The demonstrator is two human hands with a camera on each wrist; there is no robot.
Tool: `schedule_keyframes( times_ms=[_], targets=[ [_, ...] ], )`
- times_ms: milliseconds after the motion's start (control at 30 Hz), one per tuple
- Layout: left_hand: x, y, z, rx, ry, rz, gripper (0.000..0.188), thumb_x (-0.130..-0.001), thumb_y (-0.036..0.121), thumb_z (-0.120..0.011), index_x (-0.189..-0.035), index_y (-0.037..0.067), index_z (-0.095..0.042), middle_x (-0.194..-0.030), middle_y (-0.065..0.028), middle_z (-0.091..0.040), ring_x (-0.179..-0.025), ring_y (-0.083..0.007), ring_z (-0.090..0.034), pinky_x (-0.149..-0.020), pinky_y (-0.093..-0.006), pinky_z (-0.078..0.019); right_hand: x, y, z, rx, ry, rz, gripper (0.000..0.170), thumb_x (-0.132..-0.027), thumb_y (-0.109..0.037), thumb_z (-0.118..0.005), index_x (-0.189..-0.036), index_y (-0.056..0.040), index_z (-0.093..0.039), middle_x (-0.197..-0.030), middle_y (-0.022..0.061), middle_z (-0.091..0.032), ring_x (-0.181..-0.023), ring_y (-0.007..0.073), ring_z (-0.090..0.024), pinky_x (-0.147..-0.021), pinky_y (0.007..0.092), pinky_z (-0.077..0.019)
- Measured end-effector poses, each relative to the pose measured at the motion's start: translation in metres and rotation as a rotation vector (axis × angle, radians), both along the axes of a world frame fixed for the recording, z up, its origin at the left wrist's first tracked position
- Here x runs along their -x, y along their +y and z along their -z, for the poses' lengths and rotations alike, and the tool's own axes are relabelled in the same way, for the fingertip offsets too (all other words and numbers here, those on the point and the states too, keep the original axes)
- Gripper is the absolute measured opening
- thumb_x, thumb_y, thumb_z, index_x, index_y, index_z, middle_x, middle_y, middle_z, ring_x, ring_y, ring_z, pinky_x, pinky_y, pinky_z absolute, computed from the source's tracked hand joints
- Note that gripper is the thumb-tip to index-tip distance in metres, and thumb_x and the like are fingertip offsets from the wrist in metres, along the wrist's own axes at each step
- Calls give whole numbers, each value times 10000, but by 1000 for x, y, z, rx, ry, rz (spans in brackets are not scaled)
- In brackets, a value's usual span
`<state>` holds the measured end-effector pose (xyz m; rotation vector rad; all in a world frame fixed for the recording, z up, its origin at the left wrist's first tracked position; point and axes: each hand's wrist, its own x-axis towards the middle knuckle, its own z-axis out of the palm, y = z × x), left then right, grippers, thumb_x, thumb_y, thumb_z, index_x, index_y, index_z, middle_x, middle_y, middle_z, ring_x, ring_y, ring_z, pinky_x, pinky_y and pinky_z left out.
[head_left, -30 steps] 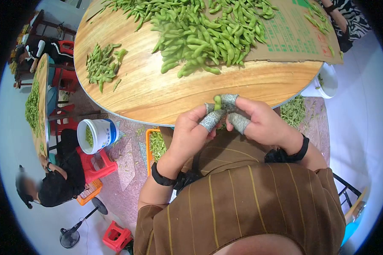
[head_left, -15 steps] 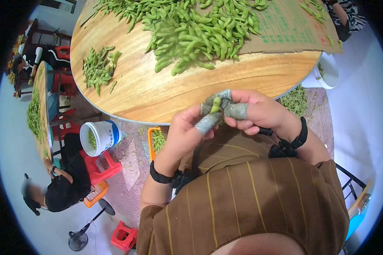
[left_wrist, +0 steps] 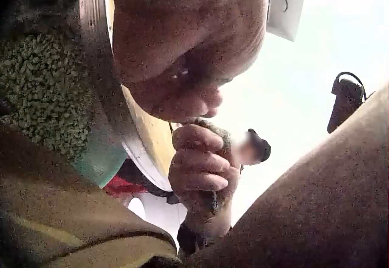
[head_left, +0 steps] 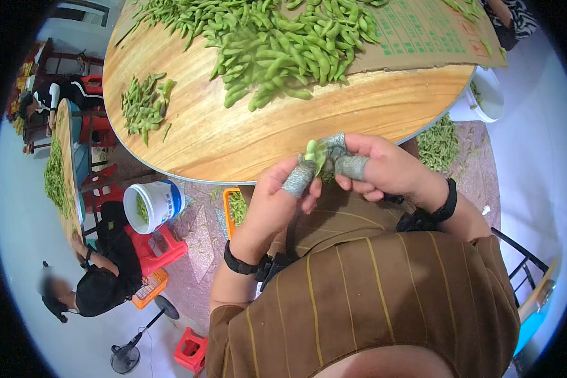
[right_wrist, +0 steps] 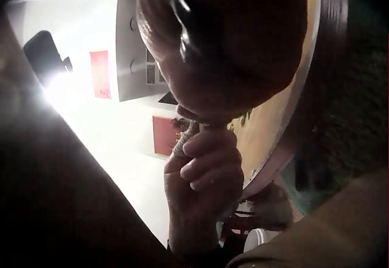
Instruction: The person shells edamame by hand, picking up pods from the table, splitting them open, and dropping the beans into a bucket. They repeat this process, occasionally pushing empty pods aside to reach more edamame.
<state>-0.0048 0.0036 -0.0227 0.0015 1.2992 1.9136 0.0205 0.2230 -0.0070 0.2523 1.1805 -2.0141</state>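
Note:
Just over the table's near edge, my left hand point(head_left: 274, 192) and right hand point(head_left: 387, 167) meet around one green edamame pod point(head_left: 311, 150). The pod looks split open, with pale green inside showing. Grey tape wraps the thumbs and forefingers. My left thumb and forefinger pinch the pod's left side, while the right ones grip it from the other side and hide part of it. In the left wrist view the right hand point(left_wrist: 203, 168) has its fingers curled in; the pod is hidden there. The right wrist view is dark, with the left hand point(right_wrist: 209, 171) facing it.
A large heap of edamame pods point(head_left: 283, 57) covers the far part of the round wooden table point(head_left: 233, 142), beside flattened cardboard point(head_left: 422, 41). A smaller, darker pile point(head_left: 143, 104) lies left. White buckets point(head_left: 154, 205) stand on both sides; a person point(head_left: 107, 271) works at another table.
The pod, whole and upright between the fingers a second ago, now looks split open. My left hand has tilted, and the view has shifted slightly.

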Motion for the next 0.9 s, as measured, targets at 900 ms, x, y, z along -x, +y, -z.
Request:
schedule_keyframes(
  times_ms=[900],
  targets=[
    [-31, -96, 8, 1051, 876, 431, 205, -799, 28, -575, -1004, 26, -588, -862, -117, -620, -754, -255, -611, -671, -351, -493, 4, -12, 9, -959, 1125, -22, 202, -785, -137, -649, -967, -49, -639, -827, 150, -604, -788, 332, -603, -694, 394, -493]
  ],
)
